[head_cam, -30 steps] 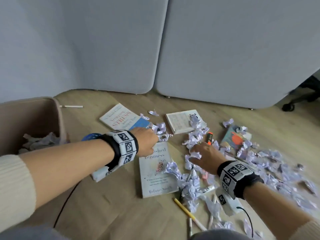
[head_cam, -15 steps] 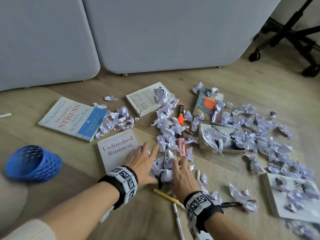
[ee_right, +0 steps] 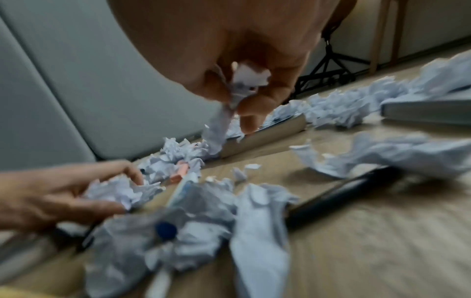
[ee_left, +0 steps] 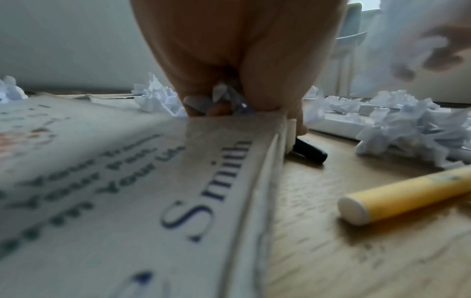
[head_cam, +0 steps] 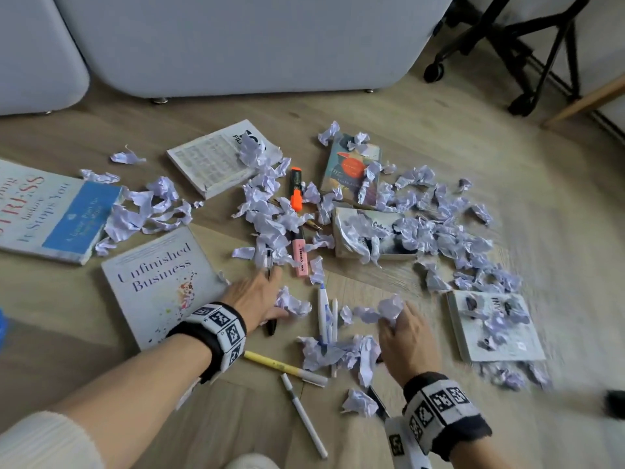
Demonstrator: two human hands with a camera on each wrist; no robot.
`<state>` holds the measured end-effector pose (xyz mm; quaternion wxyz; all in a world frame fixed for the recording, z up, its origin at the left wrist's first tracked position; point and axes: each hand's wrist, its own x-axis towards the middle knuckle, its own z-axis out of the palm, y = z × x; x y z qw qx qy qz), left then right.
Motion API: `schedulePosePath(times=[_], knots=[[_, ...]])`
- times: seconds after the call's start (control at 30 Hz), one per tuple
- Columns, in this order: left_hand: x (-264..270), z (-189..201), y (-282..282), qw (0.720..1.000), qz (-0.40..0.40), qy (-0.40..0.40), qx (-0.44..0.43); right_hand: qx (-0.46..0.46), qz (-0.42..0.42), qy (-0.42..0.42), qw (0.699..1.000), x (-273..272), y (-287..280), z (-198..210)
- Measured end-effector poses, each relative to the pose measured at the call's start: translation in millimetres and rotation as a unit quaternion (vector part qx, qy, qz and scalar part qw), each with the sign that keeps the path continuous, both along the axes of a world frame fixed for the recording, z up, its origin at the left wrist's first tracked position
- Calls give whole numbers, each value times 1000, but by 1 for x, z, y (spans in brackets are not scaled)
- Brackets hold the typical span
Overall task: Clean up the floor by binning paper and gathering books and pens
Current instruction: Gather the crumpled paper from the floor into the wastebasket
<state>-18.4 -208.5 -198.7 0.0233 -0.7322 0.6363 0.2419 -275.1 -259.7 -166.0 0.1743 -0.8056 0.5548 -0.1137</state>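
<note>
The paper-gathering step is in hand: both hands are scooping crumpled scraps off the pale wooden floor (head_cam: 439,137), and no bin is showing in any current view.

At the far left, a white and blue paperback book (head_cam: 50,211) is lying flat, its cover reading "STRESS" and "It Stops You". Just right of it, the grey-white "Unfinished Business" book (head_cam: 159,282) is lying flat too; the left wrist view is picking up "Smith" on its lower edge. The left hand (head_cam: 255,297) is resting at that book's right edge, its grip curling around a small crumpled wad of white paper (head_cam: 292,304), with a black pen (head_cam: 270,324) lying under the fingers. Whether the pen is also held cannot be told.

Further right, an orange highlighter (head_cam: 296,194) and a pink highlighter marked "STABILO BOSS" (head_cam: 299,253) are lying among the scraps, with a yellow pen (head_cam: 284,367) nearer the person. The right hand (head_cam: 406,336) is closing its grip on a crumpled white paper ball (head_cam: 390,306), pinched between thumb and fingers. Beyond it, three more books are lying under the thick scatter of torn white paper scraps (head_cam: 439,231).

The next move probably calls for carrying both handfuls to the bin without snagging pens.
</note>
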Motion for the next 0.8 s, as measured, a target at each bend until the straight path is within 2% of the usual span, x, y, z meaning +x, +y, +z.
schedulePosePath(times=[0.07, 0.1, 0.17, 0.3, 0.4, 0.53, 0.6, 0.67, 0.8], knots=[[0, 5, 1, 999, 11, 22, -25, 68, 21, 118, 990, -13, 14, -10], [0, 8, 2, 999, 14, 26, -36, 95, 39, 148, 984, -15, 23, -15], [0, 15, 3, 998, 5, 13, -66, 111, 60, 166, 978, -12, 39, -24], [-10, 33, 3, 984, -54, -5, -167, 77, 78, 177, 978, -3, 51, -41], [-36, 37, 6, 988, -125, -8, -91, 42, 125, 195, 972, -1, 47, -47], [-66, 19, 12, 987, -137, -85, 20, 73, 175, 175, 966, -2, 33, -46], [-70, 12, 12, 987, -126, -98, 32, 84, 155, 119, 977, -4, 28, -38], [-71, 12, 12, 983, -147, -102, 41, 65, 109, 70, 989, -9, 21, -31], [-64, 11, 17, 975, -203, -74, 45, 25, 54, 72, 996, -10, 2, -23]])
